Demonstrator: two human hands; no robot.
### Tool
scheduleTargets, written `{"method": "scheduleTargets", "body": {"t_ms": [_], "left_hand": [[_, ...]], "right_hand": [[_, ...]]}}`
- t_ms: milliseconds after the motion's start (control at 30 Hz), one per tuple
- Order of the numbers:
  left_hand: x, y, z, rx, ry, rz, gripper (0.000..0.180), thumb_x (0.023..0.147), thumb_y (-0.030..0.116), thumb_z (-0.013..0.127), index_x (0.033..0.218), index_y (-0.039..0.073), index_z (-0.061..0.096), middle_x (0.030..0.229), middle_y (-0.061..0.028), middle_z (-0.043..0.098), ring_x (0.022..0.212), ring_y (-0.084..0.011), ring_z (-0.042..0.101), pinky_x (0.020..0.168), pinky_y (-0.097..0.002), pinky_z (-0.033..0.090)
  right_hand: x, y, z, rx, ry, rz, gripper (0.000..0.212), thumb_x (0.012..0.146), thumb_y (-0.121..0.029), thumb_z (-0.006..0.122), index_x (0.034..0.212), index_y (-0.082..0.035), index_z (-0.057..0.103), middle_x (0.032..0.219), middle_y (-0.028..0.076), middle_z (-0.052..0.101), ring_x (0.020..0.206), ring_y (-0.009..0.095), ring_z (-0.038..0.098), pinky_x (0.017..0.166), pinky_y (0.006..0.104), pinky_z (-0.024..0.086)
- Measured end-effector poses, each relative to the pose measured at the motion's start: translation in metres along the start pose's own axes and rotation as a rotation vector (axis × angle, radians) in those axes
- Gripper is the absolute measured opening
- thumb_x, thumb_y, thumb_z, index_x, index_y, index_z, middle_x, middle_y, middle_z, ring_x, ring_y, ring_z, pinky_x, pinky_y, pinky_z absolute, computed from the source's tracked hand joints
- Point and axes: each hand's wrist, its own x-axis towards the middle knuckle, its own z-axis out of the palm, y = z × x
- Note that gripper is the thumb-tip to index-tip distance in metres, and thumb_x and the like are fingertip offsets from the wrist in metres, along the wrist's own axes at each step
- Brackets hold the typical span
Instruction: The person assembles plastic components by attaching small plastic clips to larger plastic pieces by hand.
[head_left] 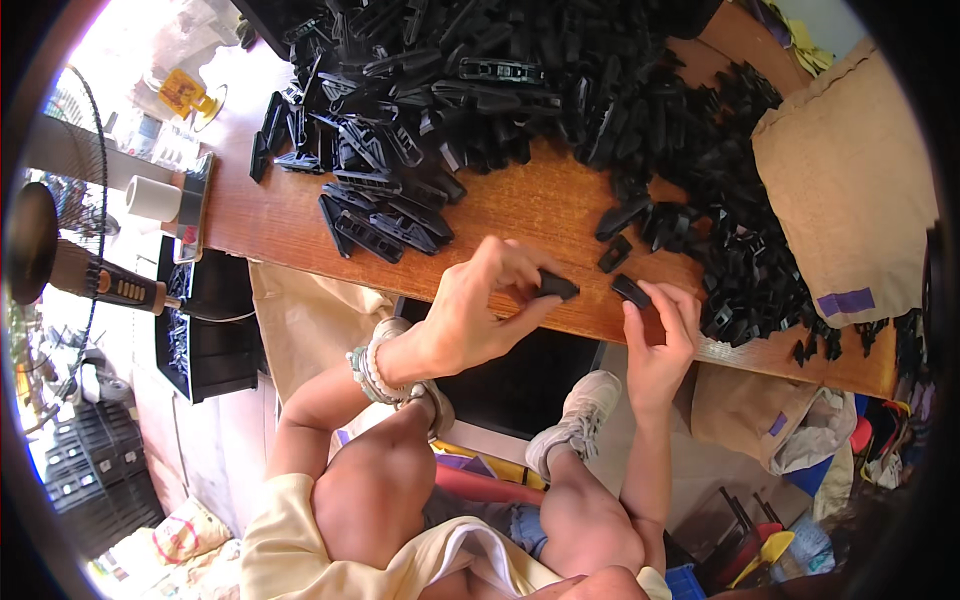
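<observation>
Black piece (556, 286) pinched in our left grip (480, 310) is apart from the block (630, 291) pinched in our right grip (664, 335) mid-frame; heaps (500, 95) at top and right suggest plenty left.

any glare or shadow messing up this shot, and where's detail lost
Head view: daylight washes out the upper left around the fan, and glare whitens the far left of the table; head view: the heap of black pieces merges into dark, low-detail patches; head view: a dark rounded border swallows the corners.
</observation>
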Motion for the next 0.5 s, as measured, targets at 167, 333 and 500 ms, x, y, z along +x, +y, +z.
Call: {"method": "scheduleTargets", "body": {"t_ms": [167, 333, 500], "left_hand": [[-0.005, -0.004, -0.009, -0.006, -0.276, -0.425, 0.024, 0.08, 0.0, 0.075, 0.101, -0.003, 0.063, 0.103, -0.0116, 0.067, 0.081, -0.0207, 0.067, 0.063, -0.0282, 0.056], [-0.012, -0.018, -0.003, 0.111, -0.216, -0.206, 0.023, 0.08, 0.002, 0.075, 0.101, -0.002, 0.069, 0.099, -0.0107, 0.065, 0.081, -0.0246, 0.066, 0.066, -0.0314, 0.054], [-0.008, -0.022, -0.004, 0.063, -0.245, -0.178, 0.022, 0.079, 0.002, 0.075, 0.099, -0.003, 0.069, 0.097, -0.0116, 0.064, 0.081, -0.0279, 0.065, 0.07, -0.0339, 0.053]], "right_hand": [[-0.004, -0.015, -0.004, 0.214, -0.153, 0.176, 0.026, 0.079, -0.001, 0.075, 0.104, 0.001, 0.071, 0.094, 0.01, 0.065, 0.084, 0.021, 0.061, 0.077, 0.0318, 0.048], [-0.001, -0.016, 0.001, 0.281, -0.221, 0.061, 0.028, 0.078, 0.006, 0.073, 0.106, 0.003, 0.071, 0.089, 0.01, 0.063, 0.077, 0.019, 0.059, 0.065, 0.0275, 0.049], [0.006, -0.006, -0.006, 0.269, -0.275, 0.057, 0.028, 0.077, 0.007, 0.073, 0.105, 0.003, 0.071, 0.089, 0.009, 0.062, 0.077, 0.019, 0.058, 0.064, 0.0282, 0.048]]}}
